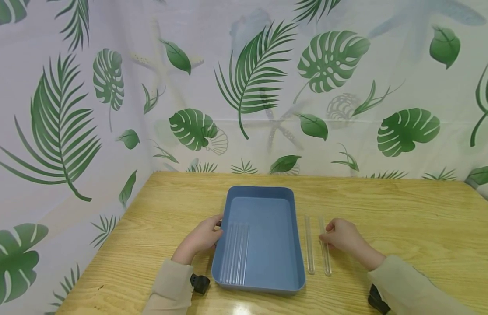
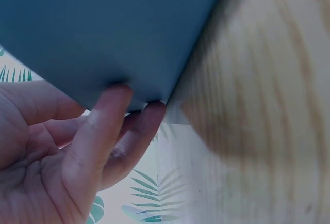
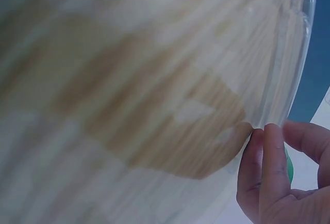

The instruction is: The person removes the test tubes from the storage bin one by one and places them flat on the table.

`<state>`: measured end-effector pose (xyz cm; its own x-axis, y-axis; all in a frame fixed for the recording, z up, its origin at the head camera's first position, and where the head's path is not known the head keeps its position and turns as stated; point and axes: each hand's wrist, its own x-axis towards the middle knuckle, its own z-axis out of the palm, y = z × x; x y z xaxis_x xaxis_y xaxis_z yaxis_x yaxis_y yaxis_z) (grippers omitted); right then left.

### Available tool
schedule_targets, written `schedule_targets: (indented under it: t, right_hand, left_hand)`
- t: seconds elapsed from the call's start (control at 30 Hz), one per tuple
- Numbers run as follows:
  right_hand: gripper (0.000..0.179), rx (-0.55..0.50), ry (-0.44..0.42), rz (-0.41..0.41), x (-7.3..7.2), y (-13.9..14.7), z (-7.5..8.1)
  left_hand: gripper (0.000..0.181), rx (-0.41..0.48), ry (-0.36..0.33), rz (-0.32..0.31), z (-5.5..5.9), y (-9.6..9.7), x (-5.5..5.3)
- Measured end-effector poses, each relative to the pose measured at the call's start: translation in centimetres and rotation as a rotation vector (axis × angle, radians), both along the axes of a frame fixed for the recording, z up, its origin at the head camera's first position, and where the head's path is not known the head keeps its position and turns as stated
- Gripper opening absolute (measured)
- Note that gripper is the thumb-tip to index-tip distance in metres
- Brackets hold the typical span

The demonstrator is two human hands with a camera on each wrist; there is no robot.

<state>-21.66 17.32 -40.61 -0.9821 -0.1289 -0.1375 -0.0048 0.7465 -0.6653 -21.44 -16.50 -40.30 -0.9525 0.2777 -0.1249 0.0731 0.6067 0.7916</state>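
Note:
A blue rectangular tray (image 1: 269, 240) stands on the table, with several clear test tubes (image 1: 235, 256) lying side by side along its left part. My left hand (image 1: 204, 234) holds the tray's left wall; in the left wrist view, fingertips (image 2: 119, 92) press its outer face. Right of the tray, a clear test tube (image 1: 309, 245) lies lengthwise on the table. Beside it lies another test tube (image 1: 327, 261), round end toward me. My right hand (image 1: 343, 236) pinches this outer tube near its middle, thumb and fingers meeting there in the right wrist view.
The wooden table (image 1: 417, 223) reaches back to a white curtain (image 1: 267, 148) printed with green leaves, which also hangs along the left side. Black wrist straps show below the left sleeve (image 1: 170, 284) and the right sleeve (image 1: 409, 280).

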Motion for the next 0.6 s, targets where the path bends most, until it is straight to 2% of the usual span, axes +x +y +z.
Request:
schedule_targets:
  t: [0.6]
  right_hand:
    - [0.028, 0.018, 0.018, 0.015, -0.03, -0.12, -0.09]
  left_hand:
    - [0.047, 0.014, 0.001, -0.001, -0.03, 0.04, 0.0]
